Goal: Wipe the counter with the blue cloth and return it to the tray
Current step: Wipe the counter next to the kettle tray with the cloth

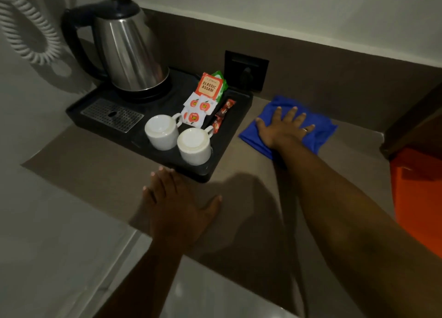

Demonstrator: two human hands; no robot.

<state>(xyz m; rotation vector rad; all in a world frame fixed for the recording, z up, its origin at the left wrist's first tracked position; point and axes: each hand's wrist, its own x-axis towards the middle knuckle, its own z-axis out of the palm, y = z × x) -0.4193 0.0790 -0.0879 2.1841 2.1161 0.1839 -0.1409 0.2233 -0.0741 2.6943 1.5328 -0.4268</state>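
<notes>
The blue cloth [320,132] lies flat on the brown counter [251,193], just right of the black tray [241,107]. My right hand [283,127] presses down on the cloth with fingers spread, palm flat. Near the counter's front, my left hand [177,202] rests flat on the surface with fingers apart, its fingertips at the tray's near edge. It holds nothing.
On the tray stand a steel kettle [131,52], two upturned white cups [162,132], tea and sugar sachets [203,99] and a metal drip grille [112,114]. A black wall socket [246,70] sits behind. A coiled white cord [26,30] hangs at left. An orange surface [418,198] lies at right.
</notes>
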